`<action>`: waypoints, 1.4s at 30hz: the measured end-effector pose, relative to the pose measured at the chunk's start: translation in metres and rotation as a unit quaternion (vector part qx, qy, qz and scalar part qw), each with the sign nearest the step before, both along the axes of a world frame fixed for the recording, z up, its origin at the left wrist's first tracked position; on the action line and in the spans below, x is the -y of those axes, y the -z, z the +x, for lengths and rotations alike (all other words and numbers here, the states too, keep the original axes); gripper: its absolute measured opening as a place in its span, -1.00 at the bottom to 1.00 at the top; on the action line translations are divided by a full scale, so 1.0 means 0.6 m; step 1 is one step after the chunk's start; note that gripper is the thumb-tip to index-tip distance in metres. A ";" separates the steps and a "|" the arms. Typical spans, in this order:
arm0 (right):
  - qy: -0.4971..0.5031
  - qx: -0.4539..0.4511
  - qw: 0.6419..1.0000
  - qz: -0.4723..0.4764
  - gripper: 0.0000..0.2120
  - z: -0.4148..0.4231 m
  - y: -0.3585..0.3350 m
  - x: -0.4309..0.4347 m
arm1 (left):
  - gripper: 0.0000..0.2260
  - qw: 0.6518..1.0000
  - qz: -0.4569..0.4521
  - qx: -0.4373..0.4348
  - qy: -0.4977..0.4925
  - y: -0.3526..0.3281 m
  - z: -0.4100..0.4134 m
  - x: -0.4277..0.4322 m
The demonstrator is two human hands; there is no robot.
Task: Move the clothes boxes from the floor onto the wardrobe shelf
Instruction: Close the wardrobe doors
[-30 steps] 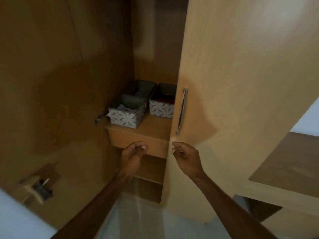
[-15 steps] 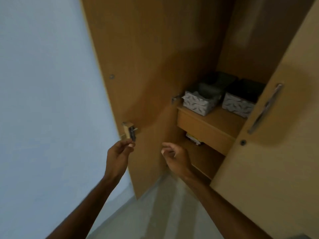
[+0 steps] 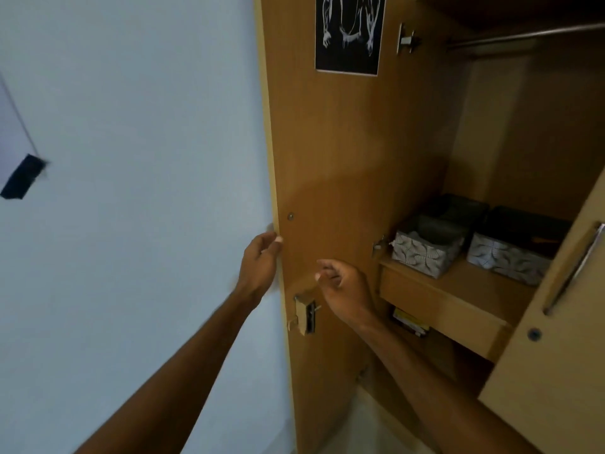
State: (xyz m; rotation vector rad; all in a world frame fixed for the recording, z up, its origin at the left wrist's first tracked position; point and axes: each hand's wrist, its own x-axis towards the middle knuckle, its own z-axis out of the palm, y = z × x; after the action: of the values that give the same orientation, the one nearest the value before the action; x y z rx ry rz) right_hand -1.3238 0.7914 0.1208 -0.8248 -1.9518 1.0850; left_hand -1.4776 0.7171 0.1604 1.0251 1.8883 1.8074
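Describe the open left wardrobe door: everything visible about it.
The left wardrobe door is a tall flat panel of brown wood-look laminate, swung open so its inner face shows. A black poster with white line art is stuck near its top, a small screw head sits near the free edge, and a lock block is mounted lower down. A metal hinge joins it to the cabinet. The left hand grips its free edge; the right hand hovers open beside the lock.
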 end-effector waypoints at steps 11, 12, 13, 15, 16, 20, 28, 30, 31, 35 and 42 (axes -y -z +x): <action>0.067 -0.001 0.998 -0.008 -0.68 -0.001 0.008 0.013 | -0.70 0.997 0.031 0.038 0.067 0.023 -0.018 0.001; 0.076 0.000 0.997 -0.007 -0.68 0.003 0.005 0.013 | -0.73 0.994 0.036 0.035 0.096 0.026 -0.014 0.005; 0.085 0.000 0.996 -0.006 -0.67 0.009 0.001 0.012 | -0.74 0.991 0.041 0.026 0.128 0.026 -0.009 0.011; 0.106 -0.009 0.994 -0.004 -0.63 0.023 -0.009 0.007 | -0.76 0.981 0.035 0.003 0.191 0.028 -0.001 0.011; 0.116 -0.015 0.993 -0.003 -0.60 0.030 -0.012 0.006 | -0.77 0.976 0.032 -0.012 0.214 0.029 0.003 0.008; 0.203 -0.026 0.977 0.056 -0.60 0.060 -0.025 0.006 | -0.81 0.978 0.007 -0.067 0.198 0.039 0.031 -0.043; 0.369 0.023 0.919 0.136 -0.67 0.158 -0.023 -0.028 | -0.89 0.939 0.007 -0.078 0.334 0.059 0.144 -0.135; 0.392 0.031 0.908 0.147 -0.65 0.182 -0.027 -0.033 | -0.91 0.935 0.021 -0.074 0.347 0.064 0.165 -0.150; 0.406 0.034 0.901 0.153 -0.64 0.196 -0.028 -0.037 | -0.91 0.931 0.025 -0.074 0.358 0.066 0.178 -0.159; 0.464 0.047 0.870 0.160 -0.57 0.268 -0.026 -0.070 | -0.93 0.918 0.019 -0.079 0.387 0.076 0.242 -0.215; 0.529 0.070 0.824 0.191 -0.45 0.379 -0.021 -0.163 | -0.96 0.915 0.012 -0.075 0.396 0.079 0.370 -0.312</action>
State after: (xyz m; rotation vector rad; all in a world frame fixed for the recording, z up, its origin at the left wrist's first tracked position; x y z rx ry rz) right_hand -1.0963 0.8890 0.1337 -1.4918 -1.3405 -0.0376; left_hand -1.2558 0.9042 0.1132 1.6621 1.2155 1.2845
